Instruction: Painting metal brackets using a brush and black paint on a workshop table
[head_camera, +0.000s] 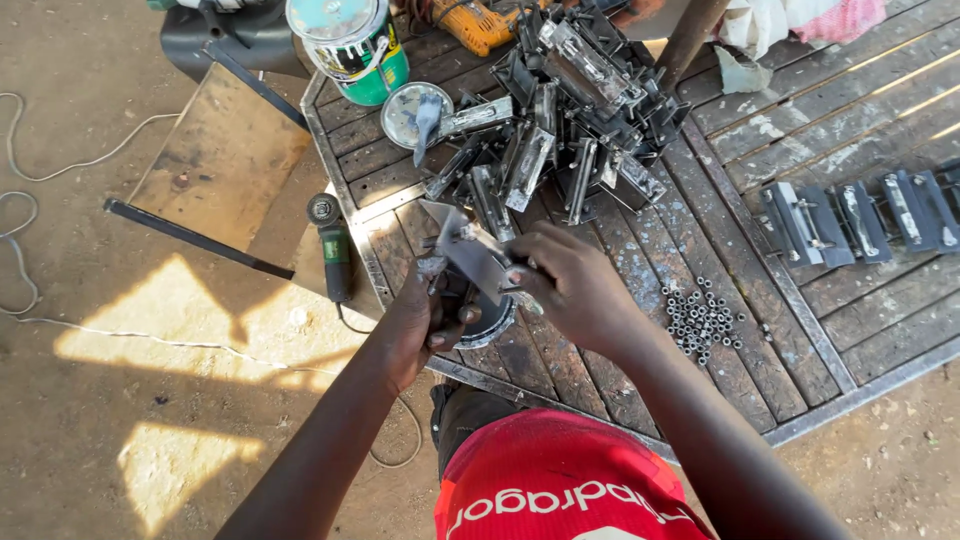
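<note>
Both hands are clamped on one metal bracket (470, 255): left hand (425, 320) below, right hand (575, 285) beside it. Loose nuts (700, 320) lie right of the right hand on the bench (590, 380).

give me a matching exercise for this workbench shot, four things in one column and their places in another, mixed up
Things:
1. paint can
2. small nuts
3. angle grinder
4. metal bracket

Places:
A. hanging at the table's left edge
B. held in the left hand and right hand
C. far left corner of the table
D. loose cluster right of the hands

Pairs: 1-C, 2-D, 3-A, 4-B
</note>
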